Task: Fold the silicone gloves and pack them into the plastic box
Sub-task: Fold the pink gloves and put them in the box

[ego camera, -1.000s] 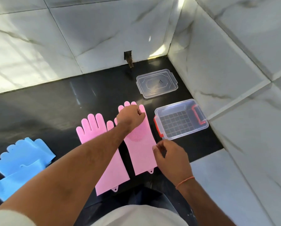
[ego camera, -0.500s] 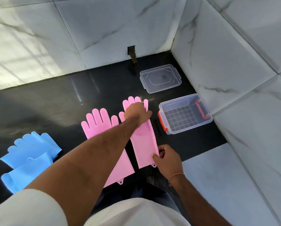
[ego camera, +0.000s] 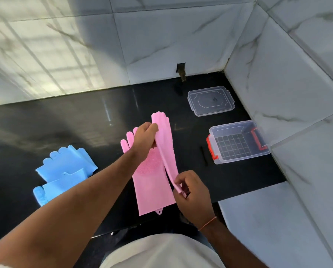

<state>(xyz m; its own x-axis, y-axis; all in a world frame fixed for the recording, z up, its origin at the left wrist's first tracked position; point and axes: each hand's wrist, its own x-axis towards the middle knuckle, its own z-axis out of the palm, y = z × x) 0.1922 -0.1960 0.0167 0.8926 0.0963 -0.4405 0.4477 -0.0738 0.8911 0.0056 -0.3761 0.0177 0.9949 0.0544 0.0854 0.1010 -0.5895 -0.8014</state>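
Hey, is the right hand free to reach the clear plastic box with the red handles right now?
Probably not yet. The right hand is pinching the cuff of the raised pink silicone glove, so it is occupied. The path to the clear plastic box with red handles looks open across bare black counter.

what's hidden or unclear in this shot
All in the head view:
- Flat pink glove: its fingers are mostly covered by the left hand and the lifted pink glove.
- Lifted glove's cuff: buried in the right hand.
- Blue gloves: the left forearm covers the lower one's near edge.
- Lid: its small dark centre mark is too small to read.
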